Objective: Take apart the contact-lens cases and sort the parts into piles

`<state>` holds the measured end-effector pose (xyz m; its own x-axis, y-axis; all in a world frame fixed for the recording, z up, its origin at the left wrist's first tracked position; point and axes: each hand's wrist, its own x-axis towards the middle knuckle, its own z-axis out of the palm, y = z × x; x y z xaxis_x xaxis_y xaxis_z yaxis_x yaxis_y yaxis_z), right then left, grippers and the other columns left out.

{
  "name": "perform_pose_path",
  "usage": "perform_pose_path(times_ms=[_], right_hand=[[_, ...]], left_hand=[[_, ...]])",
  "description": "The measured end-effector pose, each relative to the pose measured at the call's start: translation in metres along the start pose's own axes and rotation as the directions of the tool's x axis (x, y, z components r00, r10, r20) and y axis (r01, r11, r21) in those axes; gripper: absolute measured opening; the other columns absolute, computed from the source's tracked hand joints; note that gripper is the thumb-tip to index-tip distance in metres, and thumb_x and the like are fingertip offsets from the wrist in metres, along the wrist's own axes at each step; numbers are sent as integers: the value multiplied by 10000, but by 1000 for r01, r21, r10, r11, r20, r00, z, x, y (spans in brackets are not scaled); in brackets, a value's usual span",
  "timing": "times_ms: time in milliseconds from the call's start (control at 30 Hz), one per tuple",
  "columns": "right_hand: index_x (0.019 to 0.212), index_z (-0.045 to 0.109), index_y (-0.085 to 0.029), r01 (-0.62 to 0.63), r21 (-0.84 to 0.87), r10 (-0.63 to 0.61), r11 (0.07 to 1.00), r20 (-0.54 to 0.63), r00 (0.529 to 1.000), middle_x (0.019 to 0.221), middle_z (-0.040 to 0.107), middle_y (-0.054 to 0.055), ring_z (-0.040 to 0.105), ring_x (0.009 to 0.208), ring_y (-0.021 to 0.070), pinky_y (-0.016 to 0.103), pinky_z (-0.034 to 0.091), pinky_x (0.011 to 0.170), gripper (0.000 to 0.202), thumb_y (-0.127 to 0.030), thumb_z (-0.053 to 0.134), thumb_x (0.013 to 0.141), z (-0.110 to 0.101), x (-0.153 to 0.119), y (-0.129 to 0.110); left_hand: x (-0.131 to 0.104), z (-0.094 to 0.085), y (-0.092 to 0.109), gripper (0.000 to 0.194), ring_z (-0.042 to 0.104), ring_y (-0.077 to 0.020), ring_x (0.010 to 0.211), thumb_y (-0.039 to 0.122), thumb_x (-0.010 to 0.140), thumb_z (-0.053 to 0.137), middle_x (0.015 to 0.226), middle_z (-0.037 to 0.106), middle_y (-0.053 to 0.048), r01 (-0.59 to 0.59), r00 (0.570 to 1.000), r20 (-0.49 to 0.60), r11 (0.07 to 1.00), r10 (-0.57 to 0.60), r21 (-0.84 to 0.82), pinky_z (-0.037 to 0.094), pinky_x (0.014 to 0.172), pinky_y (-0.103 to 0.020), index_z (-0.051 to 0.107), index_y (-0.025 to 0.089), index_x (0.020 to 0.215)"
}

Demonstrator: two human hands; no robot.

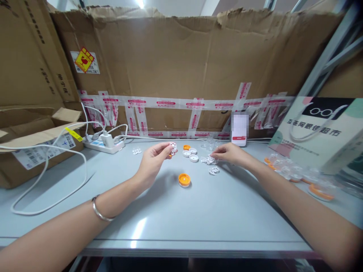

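Note:
My left hand (159,155) pinches a small white openwork piece (172,147), with a bit of orange showing beneath it. Fingers together, my right hand (226,153) touches a pile of white openwork pieces (209,160). A smaller cluster of such pieces (214,170) lies just in front of that pile. Between the hands are white round caps (193,158) and an orange round cap (186,147). Nearer to me, an orange cup with a white base (184,180) stands on the grey table (181,223).
A power strip (106,145) with white cables and an open carton (34,151) are at left. A phone (239,130) leans against the large cardboard box (170,56). Clear domed and orange parts (295,173) lie at right before a paper bag (317,132).

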<state>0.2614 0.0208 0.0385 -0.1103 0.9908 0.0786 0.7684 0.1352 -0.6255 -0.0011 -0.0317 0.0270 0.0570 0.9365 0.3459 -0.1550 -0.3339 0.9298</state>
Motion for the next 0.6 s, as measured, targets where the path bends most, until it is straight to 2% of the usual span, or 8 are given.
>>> perform_pose_path(times_ms=[67,133,233,367,433,467,533,600], right_hand=[[688,686,-150,51,29,-49,998,-64,997,681,676,63,608,679,196,282,438,603,225,-367,640,653,2,-9,-13],[741,679,-153,135,184,-122,974,-79,989,721,677,60,608,703,185,278,444,622,276,-416,615,685,10,-21,-32],[824,672,-175,255,459,-273,851,-28,962,793,679,43,606,750,159,276,459,684,282,-426,595,720,28,-40,-65],[891,670,-204,309,640,-383,703,-26,924,822,668,20,593,773,129,273,466,734,233,-365,608,735,45,-59,-96],[892,669,-197,286,682,-353,673,-43,934,791,664,16,592,747,124,275,472,729,228,-342,629,721,49,-63,-103],[880,670,-189,274,697,-326,663,-60,943,772,663,17,593,734,124,281,476,728,225,-338,636,714,51,-64,-104],[852,670,-178,250,729,-267,637,-96,959,760,667,24,599,735,131,299,480,744,224,-342,647,702,52,-65,-103],[838,671,-178,234,763,-229,602,-116,966,797,678,36,612,772,145,321,478,779,229,-350,659,687,53,-65,-101]], left_hand=[[-1,1,2,253,580,-117,746,330,727,631,848,660,-54,-12,1000,11,1000,12,24,454,694,-243,646,147,900],[-3,2,5,240,589,-115,714,316,716,646,822,666,-49,-38,999,16,998,37,47,464,681,-246,634,144,883],[-7,3,11,192,597,-110,682,287,709,659,768,667,-28,-122,992,19,990,121,74,479,659,-237,612,149,833],[-12,3,15,115,607,-121,683,252,744,627,750,661,-23,-286,958,82,947,277,148,503,655,-247,623,155,806],[-13,2,16,99,611,-128,711,225,767,598,786,667,-31,-422,906,122,868,404,260,506,676,-259,645,166,831],[-13,1,16,102,610,-127,724,205,776,586,803,669,-32,-503,864,153,800,480,328,502,687,-260,654,175,846],[-13,0,16,136,602,-127,758,171,783,571,836,670,-31,-642,755,231,622,613,447,488,704,-261,660,196,883],[-12,-1,17,177,591,-135,789,170,773,584,864,665,-32,-722,656,312,450,688,525,471,720,-274,649,213,932]])
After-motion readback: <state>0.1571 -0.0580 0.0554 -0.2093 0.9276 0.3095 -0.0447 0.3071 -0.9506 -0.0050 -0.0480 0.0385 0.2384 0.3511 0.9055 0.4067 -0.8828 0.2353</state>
